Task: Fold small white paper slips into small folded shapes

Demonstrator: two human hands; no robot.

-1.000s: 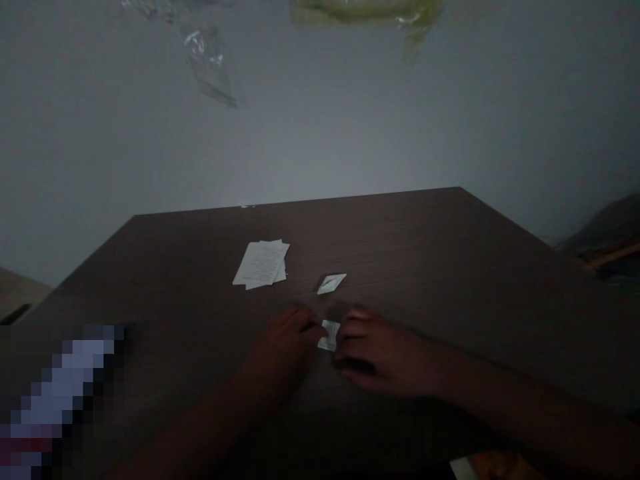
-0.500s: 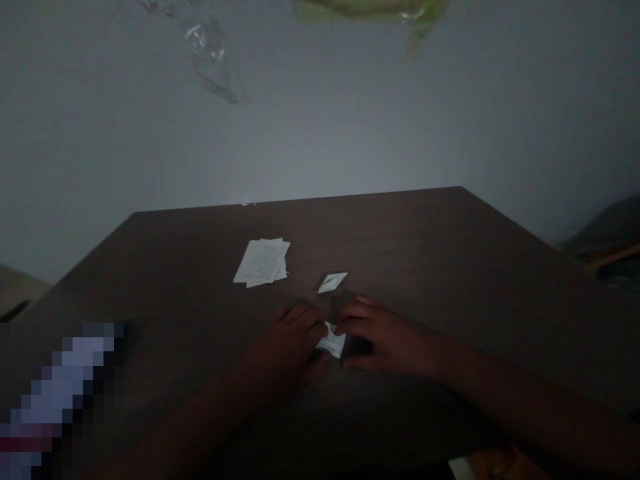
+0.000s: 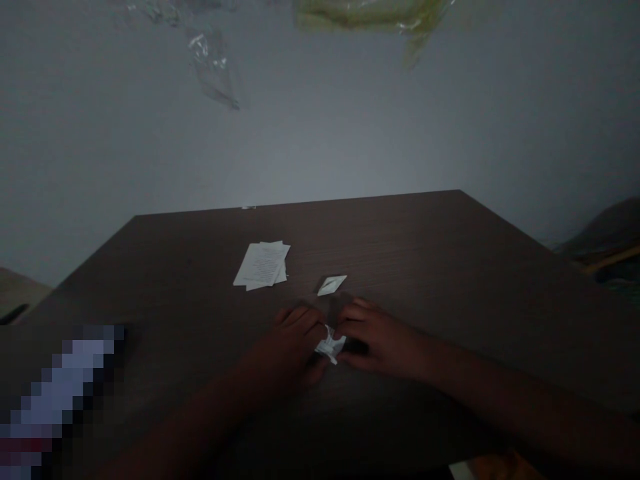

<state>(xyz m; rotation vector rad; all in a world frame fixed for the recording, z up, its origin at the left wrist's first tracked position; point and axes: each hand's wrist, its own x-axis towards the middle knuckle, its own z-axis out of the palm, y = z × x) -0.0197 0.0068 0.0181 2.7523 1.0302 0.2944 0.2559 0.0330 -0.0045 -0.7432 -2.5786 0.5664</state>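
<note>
A small folded white paper [image 3: 330,345] sits crumpled on the dark wood table [image 3: 400,247], held between my two hands. My left hand [image 3: 295,343] presses its fingertips against the paper's left side. From the right, my right hand [image 3: 383,343] pinches the other side, and its fingers hide part of the paper. Just beyond them lies a small white paper triangle [image 3: 331,285], untouched. Further left is a loose stack of printed white sheets [image 3: 261,265], out of reach of my fingertips.
A pixelated, blurred object [image 3: 60,400] covers the lower left. The table's far edge meets a grey wall [image 3: 320,133] carrying clear plastic scraps [image 3: 213,70] and a greenish patch [image 3: 370,13]. Dark objects [image 3: 610,247] stand beyond the right edge.
The paper between my hands has gone from a flat small square to a tighter, crumpled fold. My hands have moved closer together around it.
</note>
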